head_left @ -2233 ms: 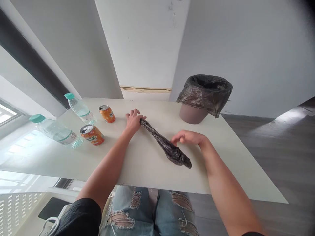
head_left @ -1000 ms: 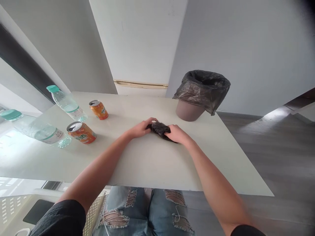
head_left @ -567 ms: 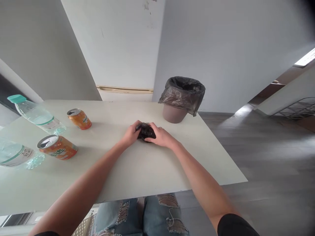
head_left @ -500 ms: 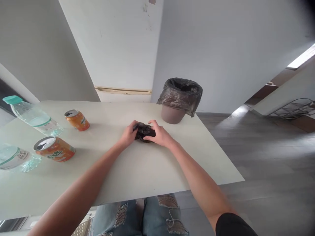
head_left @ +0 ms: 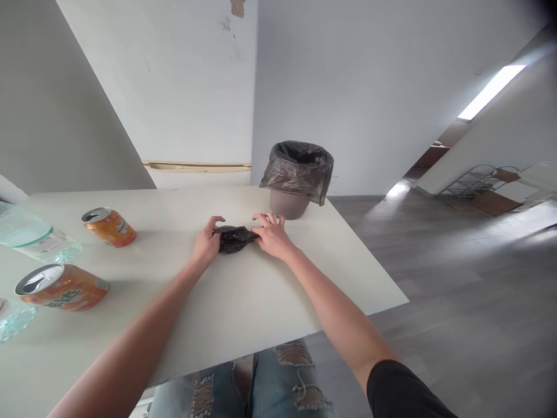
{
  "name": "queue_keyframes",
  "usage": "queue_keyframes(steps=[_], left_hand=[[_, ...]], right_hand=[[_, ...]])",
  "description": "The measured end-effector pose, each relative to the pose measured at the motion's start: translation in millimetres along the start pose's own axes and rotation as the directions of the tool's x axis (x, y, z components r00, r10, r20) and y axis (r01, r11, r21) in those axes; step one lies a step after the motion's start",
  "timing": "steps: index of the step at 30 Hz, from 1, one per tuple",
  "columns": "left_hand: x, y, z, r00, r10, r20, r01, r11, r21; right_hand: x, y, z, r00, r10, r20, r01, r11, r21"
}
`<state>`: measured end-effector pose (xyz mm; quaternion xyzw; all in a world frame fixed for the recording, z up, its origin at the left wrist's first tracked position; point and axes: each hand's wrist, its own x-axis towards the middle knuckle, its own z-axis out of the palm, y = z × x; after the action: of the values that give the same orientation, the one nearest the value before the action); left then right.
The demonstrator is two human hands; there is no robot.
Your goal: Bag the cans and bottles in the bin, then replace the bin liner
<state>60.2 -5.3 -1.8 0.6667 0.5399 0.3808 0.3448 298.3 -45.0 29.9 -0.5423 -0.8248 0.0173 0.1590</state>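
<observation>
A crumpled black plastic bag [head_left: 235, 240] lies bunched on the white table [head_left: 243, 302] between my hands. My left hand [head_left: 207, 241] grips its left end, thumb and fingers curled round it. At the other end, my right hand [head_left: 272, 235] pinches a pulled-out corner between thumb and finger, its remaining fingers spread. Just behind my right hand stands a brownish bin [head_left: 288, 205], lined with a black bag [head_left: 296, 177] folded over its rim.
On the left stand two orange drink cans, the farther can [head_left: 108, 227] and the nearer can [head_left: 63, 287]. A clear plastic bottle [head_left: 39, 235] and part of a second bottle [head_left: 15, 319] are at the left edge. A fridge [head_left: 187, 87] is behind the table.
The long twisted black bag has been gathered into a short bundle. My right hand has drawn one corner out to the right. The view has turned to the right.
</observation>
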Motion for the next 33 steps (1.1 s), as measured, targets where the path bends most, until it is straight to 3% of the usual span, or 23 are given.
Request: queue_keyframes(steps=[2, 4, 6, 8, 9, 12, 14, 16, 19, 21, 25, 30, 33], left_hand=[[-6.2, 10.4, -6.9, 0.987, 0.119, -0.11, -0.115, 0.992, 0.042], [-12.6, 21.3, -12.9, 0.93, 0.357, -0.08, -0.352, 0.933, 0.072], [-18.4, 29.8, -14.7, 0.841, 0.528, 0.117, -0.533, 0.846, 0.019], [-23.5, 34.5, -10.1, 0.762, 0.551, 0.339, -0.573, 0.818, -0.041], [-25.8, 35.5, -5.3, 0.756, 0.531, 0.383, -0.567, 0.824, -0.023], [-31.4, 36.0, 14.8, 0.797, 0.523, 0.301, -0.592, 0.775, 0.221], [-32.6, 35.5, 26.8, 0.78, 0.567, 0.263, -0.624, 0.677, 0.391], [-30.9, 33.8, 33.1, 0.766, 0.565, 0.306, -0.637, 0.61, 0.471], [-23.9, 28.1, 31.3, 0.852, 0.412, 0.323, -0.523, 0.638, 0.565], [-18.2, 23.0, 26.6, 0.882, 0.312, 0.354, -0.472, 0.609, 0.638], [-9.0, 14.8, 21.7, 0.84, 0.377, 0.391, -0.537, 0.475, 0.697], [-1.0, 5.4, 17.1, 0.799, 0.459, 0.388, -0.584, 0.44, 0.683], [1.9, -0.6, 11.7, 0.813, 0.42, 0.403, -0.571, 0.442, 0.691]], right_hand=[[1.0, 0.7, 0.4, 0.994, 0.088, 0.058, -0.09, 0.996, 0.029], [2.0, 3.5, 2.6, 0.977, 0.18, 0.117, -0.187, 0.981, 0.047], [2.5, 9.4, 5.0, 0.954, 0.263, 0.14, -0.27, 0.962, 0.031], [2.6, 17.3, 6.1, 0.925, 0.35, 0.144, -0.355, 0.935, 0.004], [2.5, 20.9, 6.1, 0.912, 0.385, 0.144, -0.388, 0.922, -0.007], [1.9, 22.7, 4.3, 0.911, 0.378, 0.166, -0.384, 0.923, 0.004], [1.1, 13.7, 2.6, 0.94, 0.276, 0.202, -0.293, 0.955, 0.056], [-0.1, 0.0, 0.8, 0.96, 0.153, 0.234, -0.185, 0.975, 0.122], [-2.5, -15.9, -1.6, 0.967, 0.007, 0.256, -0.066, 0.973, 0.222], [-3.7, -18.4, -2.1, 0.963, -0.048, 0.266, -0.025, 0.965, 0.263], [-2.0, -9.8, -0.2, 0.947, -0.028, 0.32, -0.044, 0.975, 0.216], [0.4, 14.5, -3.8, 0.933, -0.026, 0.36, -0.052, 0.978, 0.203], [-2.6, 33.2, -10.6, 0.926, -0.025, 0.376, -0.063, 0.974, 0.219]])
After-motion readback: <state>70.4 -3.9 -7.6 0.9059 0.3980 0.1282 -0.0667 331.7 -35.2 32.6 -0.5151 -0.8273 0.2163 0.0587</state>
